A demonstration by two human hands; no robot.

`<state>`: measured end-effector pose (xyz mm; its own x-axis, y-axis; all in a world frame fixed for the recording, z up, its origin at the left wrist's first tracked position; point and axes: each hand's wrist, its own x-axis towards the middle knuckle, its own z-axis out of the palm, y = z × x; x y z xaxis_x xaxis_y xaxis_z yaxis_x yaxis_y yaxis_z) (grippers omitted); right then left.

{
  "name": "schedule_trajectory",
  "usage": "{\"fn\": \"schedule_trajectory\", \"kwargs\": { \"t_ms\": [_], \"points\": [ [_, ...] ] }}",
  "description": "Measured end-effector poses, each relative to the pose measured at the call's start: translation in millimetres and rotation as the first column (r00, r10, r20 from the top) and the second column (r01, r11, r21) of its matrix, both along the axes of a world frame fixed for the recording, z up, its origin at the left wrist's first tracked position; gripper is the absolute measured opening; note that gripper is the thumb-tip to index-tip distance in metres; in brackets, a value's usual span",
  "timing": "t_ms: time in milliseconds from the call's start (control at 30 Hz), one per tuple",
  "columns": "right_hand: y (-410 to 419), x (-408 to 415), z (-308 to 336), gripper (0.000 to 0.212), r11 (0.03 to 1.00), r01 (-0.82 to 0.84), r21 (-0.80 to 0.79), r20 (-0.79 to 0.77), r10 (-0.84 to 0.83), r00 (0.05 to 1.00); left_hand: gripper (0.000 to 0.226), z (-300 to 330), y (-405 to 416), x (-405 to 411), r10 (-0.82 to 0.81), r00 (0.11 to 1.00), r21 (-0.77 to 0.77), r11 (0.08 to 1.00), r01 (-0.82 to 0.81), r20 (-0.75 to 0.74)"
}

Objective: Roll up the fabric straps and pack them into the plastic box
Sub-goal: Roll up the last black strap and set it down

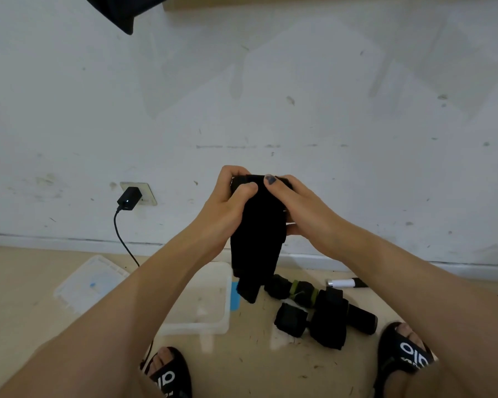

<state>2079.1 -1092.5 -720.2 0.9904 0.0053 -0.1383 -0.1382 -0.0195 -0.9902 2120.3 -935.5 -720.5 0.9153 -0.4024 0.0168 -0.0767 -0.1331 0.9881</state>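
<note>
A wide black fabric strap (256, 242) hangs in the air in front of the wall, its loose end dangling just above the floor. My left hand (230, 196) grips its top left corner, thumb on the front. My right hand (296, 205) grips the top right, thumb pressed on the upper edge. Below, an open clear plastic box (202, 326) stands on the floor, partly hidden by my left forearm. Right of it lie several rolled black straps (322, 311), one with green edging (302, 293).
The box's clear lid (89, 282) lies on the floor at the left. A black charger (129, 198) sits in a wall socket, its cable running down behind my arm. A white and black cylinder (346, 282) lies by the baseboard. My sandalled feet (406, 354) flank the floor space.
</note>
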Motion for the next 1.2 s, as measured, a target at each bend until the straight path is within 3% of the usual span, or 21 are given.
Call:
{"fn": "schedule_trajectory", "kwargs": {
  "t_ms": [133, 267, 400, 533, 633, 800, 900, 1067, 1200],
  "points": [
    [2, 1, 1, 0.025, 0.998, 0.053, -0.035, 0.078, -0.05, 0.996, 0.018, -2, -1, 1, 0.043, 0.999, 0.001, 0.999, -0.043, -0.02],
    [3, -1, -3, 0.018, 0.993, 0.054, -0.103, 0.165, -0.036, 0.986, 0.069, -3, -2, 2, 0.006, 0.978, 0.019, 1.0, -0.002, -0.207],
    [0, -3, -3, 0.017, 0.997, 0.031, -0.069, 0.207, -0.016, 0.978, 0.037, -4, 2, 2, 0.028, 0.99, 0.014, 1.0, -0.026, -0.136],
    [-3, 0, -1, 0.026, 0.998, -0.015, 0.063, 0.064, 0.011, 0.998, 0.021, -1, 5, 5, -0.008, 0.998, -0.002, 1.0, 0.008, -0.069],
    [-1, -2, 1, 0.035, 0.997, -0.05, 0.063, -0.014, 0.051, 0.999, 0.012, 0, 5, 4, -0.023, 1.0, 0.003, 1.0, 0.023, -0.012],
    [0, -1, -2, 0.027, 0.999, 0.012, 0.032, 0.081, -0.014, 0.997, 0.021, 0, 2, 4, 0.021, 0.999, 0.025, 0.999, -0.02, -0.049],
    [-1, -2, -4, 0.022, 1.0, -0.003, 0.005, 0.123, 0.003, 0.992, 0.066, 0, 0, 4, 0.022, 0.976, 0.043, 0.999, -0.012, -0.218],
    [-1, -2, -4, 0.019, 0.999, -0.044, -0.005, 0.137, 0.044, 0.99, 0.025, -1, 7, 3, 0.009, 0.994, 0.019, 1.0, -0.007, -0.107],
    [-1, -2, 0, 0.032, 0.998, -0.048, 0.029, 0.032, 0.047, 0.998, 0.013, 1, 7, 3, -0.035, 0.999, 0.058, 0.998, 0.036, -0.017]
  ]
}}
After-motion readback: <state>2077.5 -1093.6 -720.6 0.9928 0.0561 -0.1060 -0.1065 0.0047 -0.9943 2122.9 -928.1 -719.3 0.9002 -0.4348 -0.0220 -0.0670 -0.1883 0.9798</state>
